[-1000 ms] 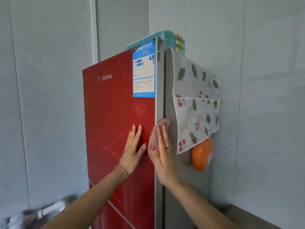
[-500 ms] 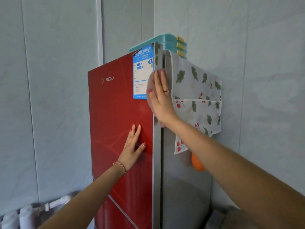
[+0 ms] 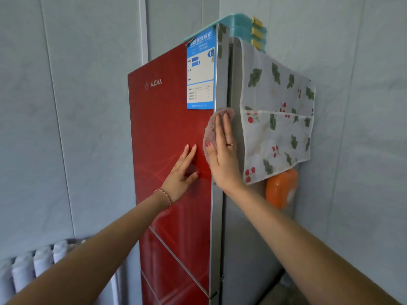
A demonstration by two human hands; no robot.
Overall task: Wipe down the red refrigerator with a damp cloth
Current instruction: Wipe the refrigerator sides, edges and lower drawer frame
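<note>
Cloth (image 3: pixel 210 128) mostly hidden beneath right hand (image 3: pixel 222 155). Orange object (image 3: pixel 283 188) at 4 o'clock of that hand, top covered by patterned cover (image 3: pixel 279 111). Label (image 3: pixel 200 71) print too small to read. Radiator (image 3: pixel 33 271) cut off at 8 o'clock.

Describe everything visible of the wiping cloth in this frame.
The cloth is a small pinkish, fuzzy-looking rag, mostly hidden under the right hand, whose straight fingers press it flat. It wraps the front-right corner of the red refrigerator, just below the blue energy label, lying partly on the red door and partly on the grey side panel. Only its upper and left edges show. Whether it is damp cannot be told.
</note>
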